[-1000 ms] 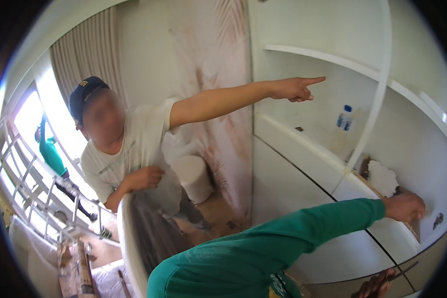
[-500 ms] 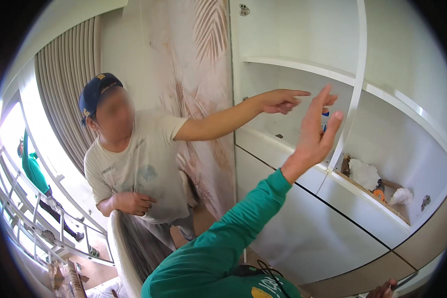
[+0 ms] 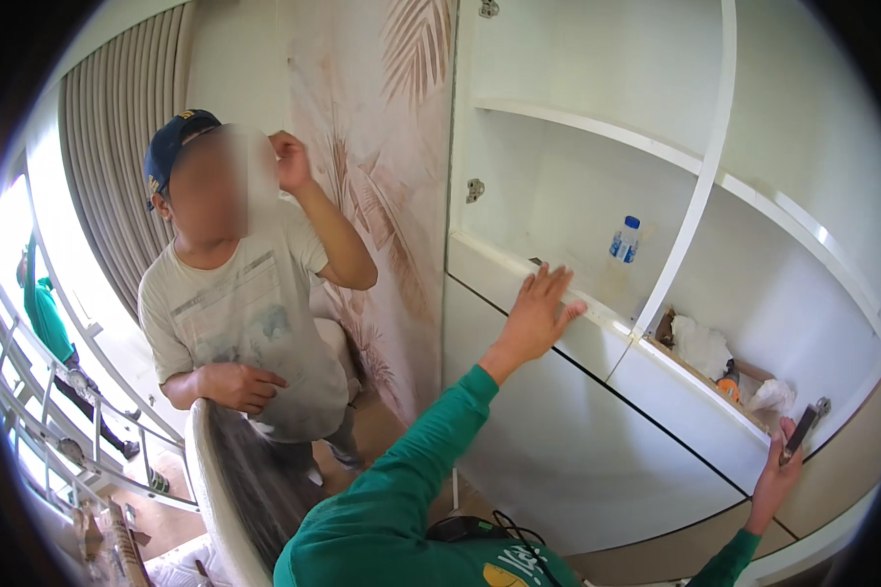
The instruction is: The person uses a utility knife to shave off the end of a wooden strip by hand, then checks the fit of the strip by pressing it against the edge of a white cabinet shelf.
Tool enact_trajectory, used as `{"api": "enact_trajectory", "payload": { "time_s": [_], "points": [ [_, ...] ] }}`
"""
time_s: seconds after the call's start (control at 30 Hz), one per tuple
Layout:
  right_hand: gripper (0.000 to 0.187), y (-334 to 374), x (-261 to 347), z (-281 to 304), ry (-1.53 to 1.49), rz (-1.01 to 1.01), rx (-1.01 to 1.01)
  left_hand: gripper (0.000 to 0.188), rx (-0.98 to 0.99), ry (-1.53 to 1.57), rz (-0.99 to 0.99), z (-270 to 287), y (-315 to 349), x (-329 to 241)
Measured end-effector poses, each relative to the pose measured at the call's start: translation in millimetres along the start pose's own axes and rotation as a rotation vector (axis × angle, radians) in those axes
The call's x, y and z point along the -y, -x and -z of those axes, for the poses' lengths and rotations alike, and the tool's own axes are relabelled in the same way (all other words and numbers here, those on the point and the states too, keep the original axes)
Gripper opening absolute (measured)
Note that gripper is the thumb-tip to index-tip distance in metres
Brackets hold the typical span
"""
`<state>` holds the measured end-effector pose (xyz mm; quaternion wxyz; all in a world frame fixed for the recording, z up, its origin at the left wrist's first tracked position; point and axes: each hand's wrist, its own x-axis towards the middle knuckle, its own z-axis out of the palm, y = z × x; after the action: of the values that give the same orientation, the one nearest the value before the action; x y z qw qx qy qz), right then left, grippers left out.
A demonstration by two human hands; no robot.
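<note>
My left hand [image 3: 536, 315], in a green sleeve, is held with fingers spread over the front edge of a white cabinet [image 3: 548, 430]; whether it touches is unclear. At the right, my right hand [image 3: 775, 470] grips a slim dark object [image 3: 801, 430] of a kind I cannot make out, close to a metal hinge [image 3: 822, 405] on the cabinet's side. Behind my left hand, a small clear bottle with a blue cap [image 3: 625, 241] stands in the cabinet's left compartment. White crumpled wrapping [image 3: 700, 346] and an orange item [image 3: 728, 389] lie in the right compartment.
A co-worker in a light T-shirt [image 3: 255, 323] stands at the left beside a plastic-covered padded panel [image 3: 201, 460]. White metal railing [image 3: 98, 450] curves at far left, where another person in green [image 3: 47, 313] stands. A white divider [image 3: 695, 186] separates the compartments.
My left hand has lowered from mid-air to the cabinet's edge. My right hand has risen to the cabinet's right end. The co-worker's pointing arm has drawn back, hand raised beside the head.
</note>
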<state>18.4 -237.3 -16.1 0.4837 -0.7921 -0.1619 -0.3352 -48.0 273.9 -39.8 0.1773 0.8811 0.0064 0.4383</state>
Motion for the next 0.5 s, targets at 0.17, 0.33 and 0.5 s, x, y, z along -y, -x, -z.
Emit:
{"api": "enact_trajectory", "payload": {
  "time_s": [0.17,0.33,0.5],
  "points": [
    [0.027,-4,-21,-11,0.082,0.037,0.026,0.065,-0.346,-0.064,0.037,45,-50,40],
    [0.027,-5,-24,-19,0.114,0.030,-0.059,0.059,-0.319,-0.409,0.102,91,-96,106],
    [0.028,-7,-17,-25,0.088,0.025,-0.063,0.052,-0.131,-0.856,-0.024,95,-85,174]
  ]
}}
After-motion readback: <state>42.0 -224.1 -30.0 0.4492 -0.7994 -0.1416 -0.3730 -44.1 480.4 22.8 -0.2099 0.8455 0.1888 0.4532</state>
